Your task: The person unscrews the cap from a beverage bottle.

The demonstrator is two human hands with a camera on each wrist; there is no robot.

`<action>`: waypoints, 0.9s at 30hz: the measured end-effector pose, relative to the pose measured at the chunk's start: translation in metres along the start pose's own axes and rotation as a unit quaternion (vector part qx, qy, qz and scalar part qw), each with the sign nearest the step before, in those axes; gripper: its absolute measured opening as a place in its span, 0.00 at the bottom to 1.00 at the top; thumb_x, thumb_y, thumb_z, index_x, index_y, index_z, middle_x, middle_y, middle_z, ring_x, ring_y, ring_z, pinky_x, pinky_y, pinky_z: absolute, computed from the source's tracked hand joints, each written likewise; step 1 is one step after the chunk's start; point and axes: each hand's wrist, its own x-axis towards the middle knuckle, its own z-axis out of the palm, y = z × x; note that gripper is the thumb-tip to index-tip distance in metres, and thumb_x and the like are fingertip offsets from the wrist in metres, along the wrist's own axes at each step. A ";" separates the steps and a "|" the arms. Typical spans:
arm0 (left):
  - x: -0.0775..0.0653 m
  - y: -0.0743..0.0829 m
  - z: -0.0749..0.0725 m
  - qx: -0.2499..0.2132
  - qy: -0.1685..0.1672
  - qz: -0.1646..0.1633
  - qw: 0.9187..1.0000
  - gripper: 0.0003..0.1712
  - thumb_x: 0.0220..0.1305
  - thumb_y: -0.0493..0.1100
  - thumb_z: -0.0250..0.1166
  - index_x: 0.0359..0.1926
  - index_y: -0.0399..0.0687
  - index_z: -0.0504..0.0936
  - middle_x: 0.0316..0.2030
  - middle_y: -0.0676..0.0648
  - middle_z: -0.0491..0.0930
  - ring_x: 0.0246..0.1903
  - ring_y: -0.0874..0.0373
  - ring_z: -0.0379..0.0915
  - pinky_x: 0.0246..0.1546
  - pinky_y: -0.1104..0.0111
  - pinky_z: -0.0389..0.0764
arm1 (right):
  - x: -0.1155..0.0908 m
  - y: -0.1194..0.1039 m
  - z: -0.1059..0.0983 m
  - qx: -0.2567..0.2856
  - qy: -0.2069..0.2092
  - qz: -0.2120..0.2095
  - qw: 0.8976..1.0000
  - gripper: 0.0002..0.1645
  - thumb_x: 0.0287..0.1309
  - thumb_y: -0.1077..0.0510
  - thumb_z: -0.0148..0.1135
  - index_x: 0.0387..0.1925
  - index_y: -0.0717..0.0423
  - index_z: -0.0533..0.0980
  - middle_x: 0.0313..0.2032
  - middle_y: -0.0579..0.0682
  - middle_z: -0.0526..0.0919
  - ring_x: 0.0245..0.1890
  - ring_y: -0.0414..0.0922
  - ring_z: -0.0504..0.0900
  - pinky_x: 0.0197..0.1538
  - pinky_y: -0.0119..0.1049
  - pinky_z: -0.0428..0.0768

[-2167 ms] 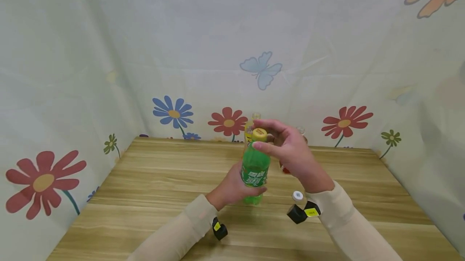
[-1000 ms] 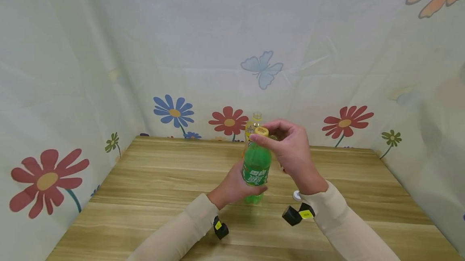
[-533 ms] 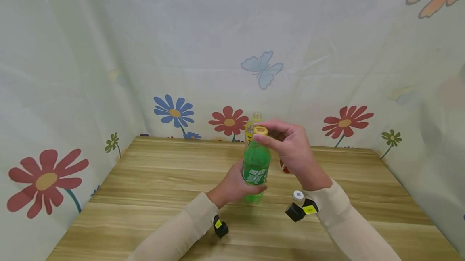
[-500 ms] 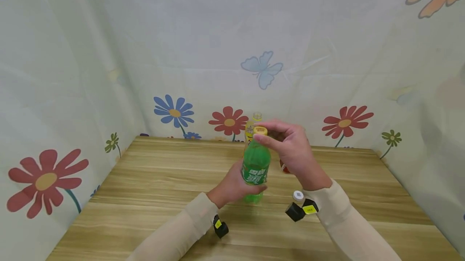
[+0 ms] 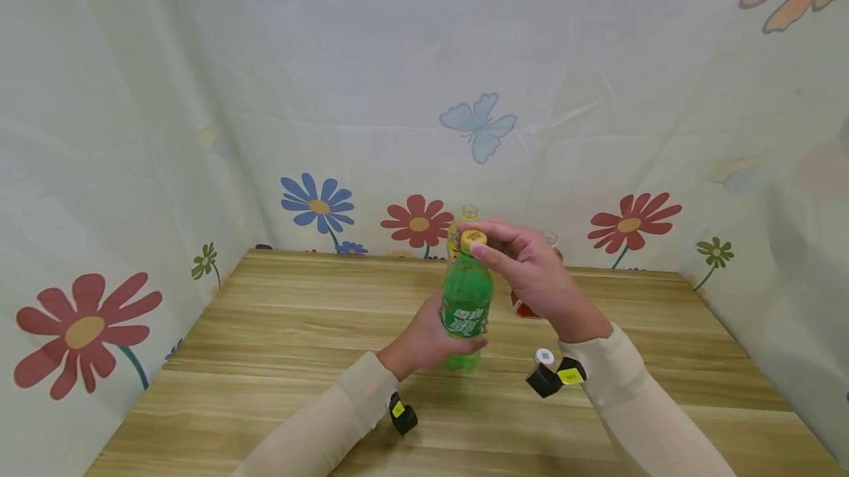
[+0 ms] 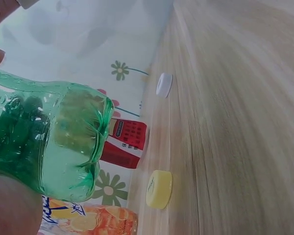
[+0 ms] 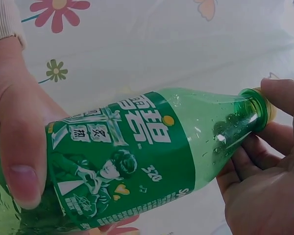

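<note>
My left hand [image 5: 431,340] grips a green soda bottle [image 5: 467,289] round its lower label. In the left wrist view the base of the bottle [image 6: 73,142] hangs a little above the wooden table. At the mouth sits a yellow bottle cap [image 5: 474,239], which my right hand [image 5: 530,267] pinches between thumb and forefinger. The right wrist view shows that cap [image 7: 269,108] at the end of the neck, with the other fingers of the right hand [image 7: 269,181] loosely bent beneath. The bottle leans slightly, its top toward the right hand.
Behind the green bottle stands an uncapped bottle with an orange label [image 6: 95,219]. A red-labelled bottle [image 5: 524,306] is partly hidden by the right hand. On the table lie a white cap [image 5: 544,356] and another yellow cap [image 6: 159,189]. Flower-printed cloth [image 5: 358,79] encloses the table.
The right fingers, spread apart around the cap at first, closed on it and have shifted round it, the wrist turning back and forth. The left hand keeps the bottle in nearly the same place.
</note>
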 end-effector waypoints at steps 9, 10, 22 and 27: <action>0.000 0.001 -0.001 0.005 0.003 -0.003 1.000 0.33 0.59 0.41 0.75 0.62 0.59 0.70 0.53 0.51 0.81 0.51 0.60 0.79 0.59 0.66 0.80 | 0.002 0.004 -0.003 0.022 -0.007 0.002 1.000 0.26 0.74 0.52 0.58 0.70 0.47 0.72 0.65 0.54 0.77 0.61 0.44 0.80 0.60 0.31 0.81; 0.000 0.001 -0.001 0.005 0.003 -0.002 1.000 0.33 0.59 0.40 0.75 0.62 0.59 0.70 0.53 0.51 0.81 0.51 0.60 0.79 0.59 0.66 0.80 | 0.002 0.004 -0.003 0.023 -0.004 -0.001 1.000 0.28 0.74 0.52 0.58 0.72 0.46 0.70 0.66 0.55 0.76 0.62 0.44 0.80 0.60 0.31 0.81; 0.004 -0.002 0.001 -0.006 -0.001 0.006 1.000 0.32 0.59 0.41 0.75 0.61 0.59 0.72 0.52 0.51 0.81 0.51 0.61 0.80 0.58 0.66 0.81 | 0.004 0.003 0.006 0.109 0.160 -0.008 0.981 0.13 0.63 0.62 0.70 0.48 0.51 0.80 0.43 0.44 0.85 0.45 0.41 0.83 0.49 0.28 0.85; 0.003 -0.001 0.001 -0.004 0.001 0.005 1.000 0.32 0.59 0.40 0.75 0.62 0.59 0.72 0.53 0.51 0.81 0.51 0.61 0.79 0.59 0.67 0.80 | 0.003 -0.001 0.011 0.044 0.198 0.008 0.979 0.16 0.56 0.55 0.77 0.41 0.53 0.77 0.39 0.46 0.81 0.39 0.45 0.79 0.40 0.27 0.83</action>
